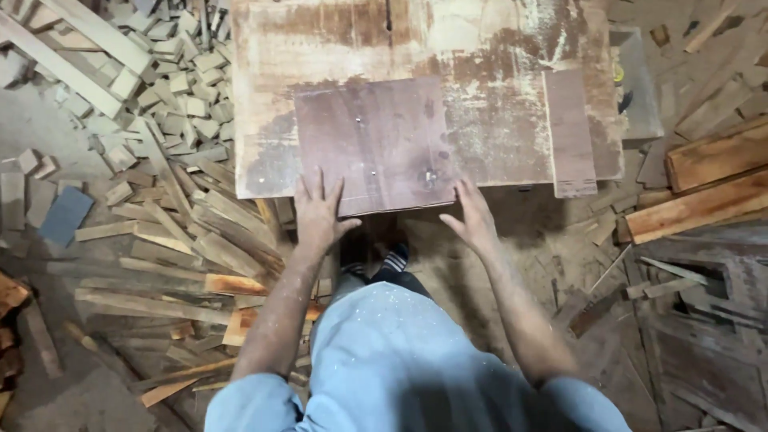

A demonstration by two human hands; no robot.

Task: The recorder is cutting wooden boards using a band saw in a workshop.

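This is a woodworking shop. A worn, sawdust-dusted surface [496, 120] fills the upper middle of the frame. Small cut wooden blocks [172, 88] heap at the upper left, offcut strips [184, 240] litter the floor at left, and planks [704, 180], perhaps raw stock, lie at right.

The board [376, 144] under the hands is dull purplish brown with a few pale specks. The table [496, 56] beneath it is blotchy rust-brown and cream. Right of the board lies a reddish-brown strip [570, 132]. Left of the table, pale tan offcuts [176, 72] heap; one slate-blue block [66, 214] lies lower.
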